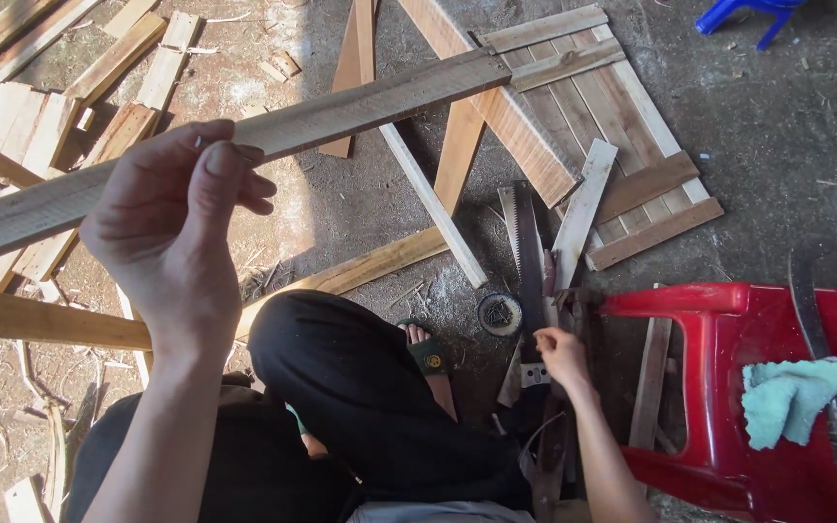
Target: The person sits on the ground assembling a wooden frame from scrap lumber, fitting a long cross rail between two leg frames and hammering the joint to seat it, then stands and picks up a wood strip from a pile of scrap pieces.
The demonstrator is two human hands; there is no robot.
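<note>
Plank (341, 111) gripped in raised left hand (171, 232)

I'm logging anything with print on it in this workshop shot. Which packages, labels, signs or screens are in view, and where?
No packages, signs or screens show.
Sandal emblem: small round yellowish mark on the dark green strap, on the foot by the bent knee.
Round tin: small, dark, open, on the floor beside the saw; no label visible.

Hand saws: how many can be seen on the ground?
2, side by side. One saw lies left with its teeth showing, and the other saw lies just right of it, running down to the right hand. More may be hidden under the planks.
</note>
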